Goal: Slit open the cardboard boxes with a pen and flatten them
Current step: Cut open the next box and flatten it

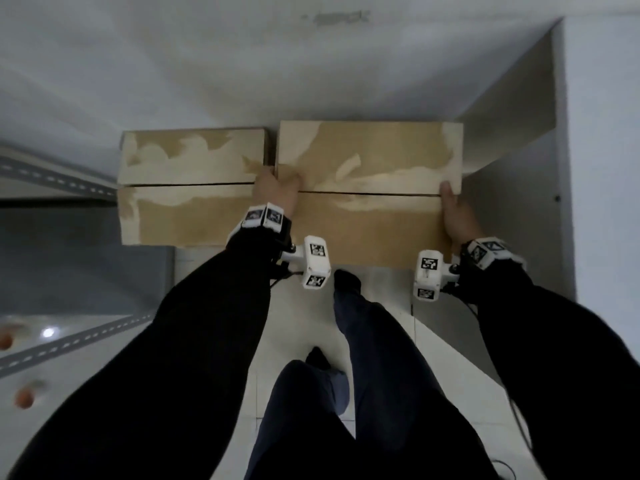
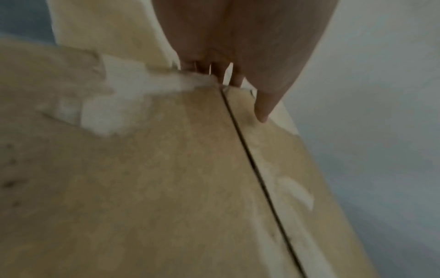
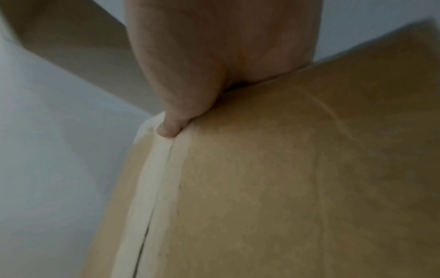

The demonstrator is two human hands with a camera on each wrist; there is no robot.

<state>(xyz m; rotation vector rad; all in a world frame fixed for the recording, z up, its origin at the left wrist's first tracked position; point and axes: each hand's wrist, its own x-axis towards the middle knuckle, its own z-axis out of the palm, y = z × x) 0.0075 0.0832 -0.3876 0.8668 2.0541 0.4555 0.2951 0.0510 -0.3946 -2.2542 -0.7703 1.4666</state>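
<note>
The right-hand cardboard box [image 1: 370, 188], rectangular, its brown skin torn pale in patches, stands on the tiled floor [image 1: 384, 289] touching a second box [image 1: 190, 185], gripped at its flap-seam ends by left hand [image 1: 275, 194] and right hand [image 1: 457, 216].

Seen from behind the left hand [image 2: 238, 37], palm down over a cardboard box [image 2: 142, 178]. Fingers [image 2: 235, 79] curled over the box's far edge, thumb [image 2: 264, 105] stretched along the top just beside the dark seam [image 2: 257, 169] between the two flaps. Pale torn patches [image 2: 114, 105] where the brown surface has peeled. Pale grey surface [image 2: 381, 94] on the right, blurred.
</note>
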